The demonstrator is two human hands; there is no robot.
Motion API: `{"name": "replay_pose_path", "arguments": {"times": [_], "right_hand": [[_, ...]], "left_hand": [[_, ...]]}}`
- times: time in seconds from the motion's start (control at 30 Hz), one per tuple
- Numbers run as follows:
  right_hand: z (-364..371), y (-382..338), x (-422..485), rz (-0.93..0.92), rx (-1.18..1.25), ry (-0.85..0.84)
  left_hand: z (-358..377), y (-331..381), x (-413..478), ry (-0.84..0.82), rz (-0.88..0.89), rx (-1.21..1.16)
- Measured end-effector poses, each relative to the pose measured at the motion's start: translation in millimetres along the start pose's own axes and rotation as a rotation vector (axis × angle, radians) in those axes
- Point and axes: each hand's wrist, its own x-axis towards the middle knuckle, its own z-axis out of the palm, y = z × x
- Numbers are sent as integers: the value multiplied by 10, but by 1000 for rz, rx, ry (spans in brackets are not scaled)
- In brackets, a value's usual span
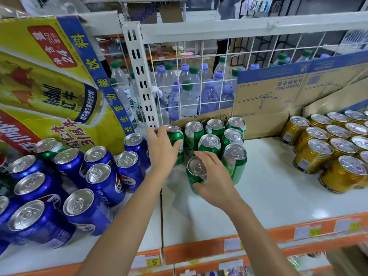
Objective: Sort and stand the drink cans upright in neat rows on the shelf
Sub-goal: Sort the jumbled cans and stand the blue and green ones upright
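head view: left hand [162, 150] grips one green can [177, 143], right hand [218, 182] grips another green can [196, 171]; just beyond the grips, six upright cans [210, 144] (rows seem unfinished).

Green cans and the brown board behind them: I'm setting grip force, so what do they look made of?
Green cans: thin metal, likely aluminium; bare silvery tops with pull tabs, glossy printed sides. Brown board: corrugated cardboard, it seems; matt, creased, with printed markings.

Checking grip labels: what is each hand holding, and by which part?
The left hand grips the back-left green can round its side; the right hand, the front green can round its side.
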Motion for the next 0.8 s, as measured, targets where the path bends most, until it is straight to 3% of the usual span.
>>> {"name": "replay_pose_path", "arguments": {"times": [0.07,0.17,0.27,0.4,0.53,0.63,0.8], "right_hand": [[4,-38,66,-42,-6,-42],[-12,-90,224,-109,-57,-83],[-49,-114,400,-194,-276,-154],[-115,-129,642,-282,-492,-216],[-99,-125,821,-263,-547,-181],[-56,-92,907,-265,-559,-105],[65,-3,804,-358,-493,-44]], "left_hand": [[37,-4,75,15,16,-11],[-2,-61,135,-96,65,-66],[-69,-169,58,-221,146,40],[-60,-194,-29,-183,89,66],[62,-72,-47,-75,58,-97],[17,-32,-80,-154,-22,-147],[-204,-92,-201,-258,-60,-2]]}}
